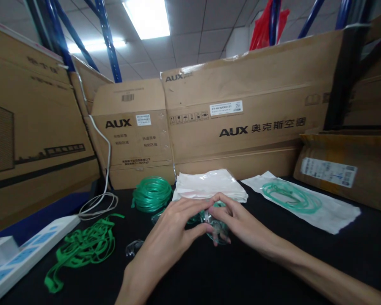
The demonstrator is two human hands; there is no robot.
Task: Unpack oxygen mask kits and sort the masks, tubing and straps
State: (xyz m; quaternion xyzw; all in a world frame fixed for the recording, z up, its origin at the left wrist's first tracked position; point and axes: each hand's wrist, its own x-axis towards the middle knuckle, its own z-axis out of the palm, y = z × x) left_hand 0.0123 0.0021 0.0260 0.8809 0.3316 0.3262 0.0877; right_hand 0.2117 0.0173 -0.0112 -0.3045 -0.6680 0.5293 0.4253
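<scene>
Between my hands is a clear, green-tinted plastic face mask [221, 238], with a pale strip near its top; fingers hide much of it. My right hand [233, 214] is closed round the mask, and some of its fingertips show through the clear plastic. My left hand [184, 220] pinches at the mask's left side, thumb below and fingers above. More clear green plastic [157, 217] lies behind my left hand, partly hidden. Left of my left wrist rests a small clear plastic piece [133, 247].
A coil of green tubing [152, 194] and white bags [209, 184] lie behind my hands. Green elastic straps [85, 243] and a power strip [34, 250] are at left. At right lies a bag with tubing [335, 216]. Cardboard boxes [257, 93] wall the black table.
</scene>
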